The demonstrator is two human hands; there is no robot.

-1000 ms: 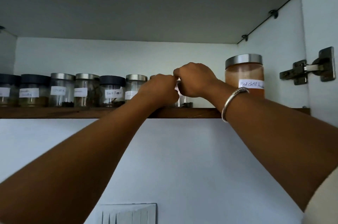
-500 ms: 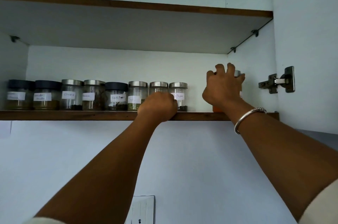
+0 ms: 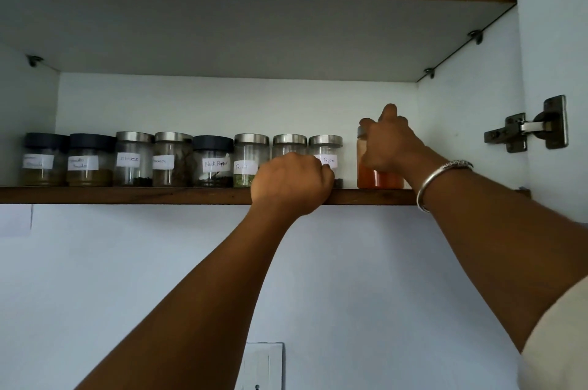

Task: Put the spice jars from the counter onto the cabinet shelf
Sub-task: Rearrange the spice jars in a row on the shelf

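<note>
Eight small labelled spice jars [image 3: 251, 160] stand in a row on the wooden cabinet shelf [image 3: 127, 195]. Right hand [image 3: 389, 143] wraps its grip around a taller orange-filled jar [image 3: 378, 179] at the row's right end. Left hand [image 3: 291, 182], fisted, rests on the shelf edge, holding nothing visible.

We saw a metal door hinge [image 3: 528, 127] on the right cabinet wall | shelf-support pegs [image 3: 475, 37] under the upper board | a white switch plate [image 3: 261, 365] on the wall below.
</note>
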